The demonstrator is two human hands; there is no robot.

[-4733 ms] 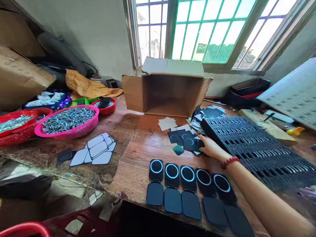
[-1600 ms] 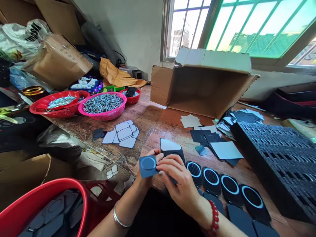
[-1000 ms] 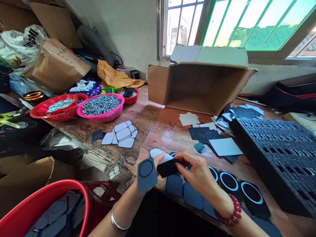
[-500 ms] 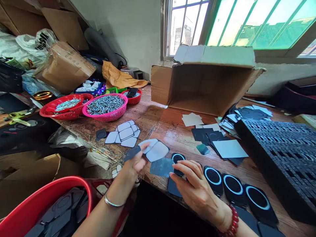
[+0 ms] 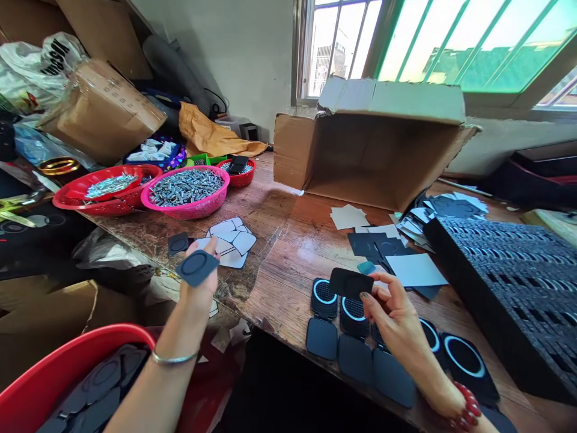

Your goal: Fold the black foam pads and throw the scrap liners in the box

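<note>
Right hand [image 5: 396,314]: a black card [image 5: 348,283] is pinched at its right edge, thumb and fingers pressed together on it; it's held up over the row of hinged cases [image 5: 324,294], clearance can't be told. Left hand [image 5: 209,281]: a ringed card [image 5: 197,268] is held, contact mostly hidden behind it. Fingertips are seen against the pile of white cards [image 5: 243,242]; touch can't be confirmed.

Risks: black card is gripped by one edge only, so it could be twisted or dropped askew onto the rings. Ringed card could be lost if those fingers are loosened for the pile. White cards overlap, so two could be lifted together, or some nudged off the nearby table [image 5: 279,288] edge. Cases could be knocked out of line by the low right forearm.
</note>
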